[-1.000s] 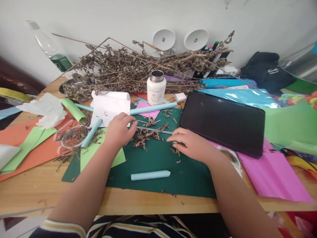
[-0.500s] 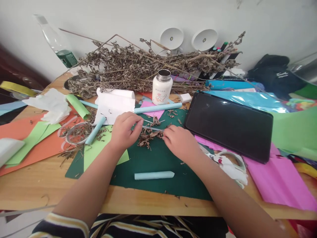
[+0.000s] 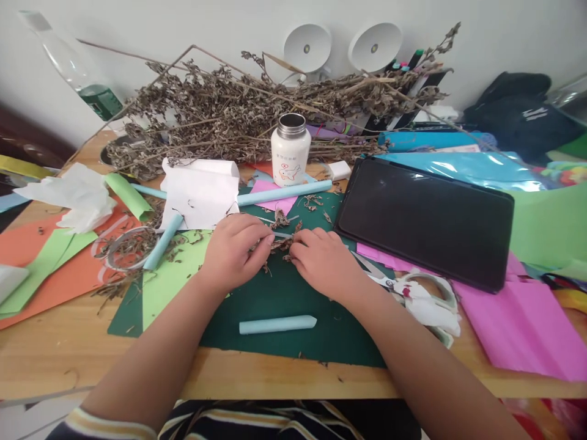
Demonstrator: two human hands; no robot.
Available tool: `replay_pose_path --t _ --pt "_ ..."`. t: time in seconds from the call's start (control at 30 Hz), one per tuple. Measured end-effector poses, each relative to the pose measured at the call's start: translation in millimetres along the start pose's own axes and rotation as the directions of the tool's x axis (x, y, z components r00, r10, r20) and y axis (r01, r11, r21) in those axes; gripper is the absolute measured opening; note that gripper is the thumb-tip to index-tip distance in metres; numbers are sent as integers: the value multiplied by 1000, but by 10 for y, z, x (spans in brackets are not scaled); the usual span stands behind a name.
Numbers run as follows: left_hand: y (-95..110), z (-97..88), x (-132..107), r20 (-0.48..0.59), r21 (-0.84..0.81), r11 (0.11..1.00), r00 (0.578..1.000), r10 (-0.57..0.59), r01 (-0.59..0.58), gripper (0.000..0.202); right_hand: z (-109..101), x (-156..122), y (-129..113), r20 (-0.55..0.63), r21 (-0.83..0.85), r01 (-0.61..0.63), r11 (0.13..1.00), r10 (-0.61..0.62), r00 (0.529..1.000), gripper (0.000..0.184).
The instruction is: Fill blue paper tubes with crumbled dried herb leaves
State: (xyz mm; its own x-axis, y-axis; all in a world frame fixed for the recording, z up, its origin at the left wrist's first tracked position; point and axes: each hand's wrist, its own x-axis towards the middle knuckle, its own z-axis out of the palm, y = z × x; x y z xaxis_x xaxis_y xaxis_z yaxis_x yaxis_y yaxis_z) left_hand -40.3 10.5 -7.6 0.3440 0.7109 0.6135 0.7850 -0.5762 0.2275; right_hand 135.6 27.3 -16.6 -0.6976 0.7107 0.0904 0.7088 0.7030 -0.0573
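Note:
My left hand (image 3: 236,253) is closed in a pinch over the green cutting mat (image 3: 275,299), at one end of a thin pale strip (image 3: 282,234). At the strip's other end, the bent fingers of my right hand (image 3: 323,261) are pinched together. Brown dried leaves (image 3: 279,245) lie on the mat under and between the fingertips, partly covered by them. Just beyond the hands rest more leaf bits (image 3: 280,217). Nearer to me lies a light blue paper roll (image 3: 277,325) with a pointed end.
A white open bottle (image 3: 290,156) stands behind the hands, before a heap of dried plants (image 3: 215,116). At right are a black tablet (image 3: 426,220), scissors (image 3: 389,282) and pink paper (image 3: 518,330). A tape roll (image 3: 131,247) and orange paper (image 3: 73,275) lie left.
My hands have come closer together, so less of the strip shows between them. They now cover more of the dried leaves. The whole view has shifted slightly.

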Motion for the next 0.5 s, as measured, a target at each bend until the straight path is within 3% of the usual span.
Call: replay_pose_path --t 0.07,0.17,0.27,0.37,0.5 --pt "3 -11 6 27 4 1000 999 30 -30 12 -52 -49 66 -8 66 17 998 -16 1000 14" --pt "6 -28 13 104 12 997 991 81 -83 13 -151 -135 194 -123 204 26 979 0 992 15" --pt "30 -19 11 202 24 994 974 101 -108 15 -241 -210 312 -168 223 45 974 -7 986 17" --pt "96 38 1 334 58 992 938 90 -115 21 -302 -267 389 24 185 65 981 -71 997 19" --pt "215 157 -19 486 150 983 874 19 -105 25 -333 -299 418 238 178 -29 984 -14 971 19"
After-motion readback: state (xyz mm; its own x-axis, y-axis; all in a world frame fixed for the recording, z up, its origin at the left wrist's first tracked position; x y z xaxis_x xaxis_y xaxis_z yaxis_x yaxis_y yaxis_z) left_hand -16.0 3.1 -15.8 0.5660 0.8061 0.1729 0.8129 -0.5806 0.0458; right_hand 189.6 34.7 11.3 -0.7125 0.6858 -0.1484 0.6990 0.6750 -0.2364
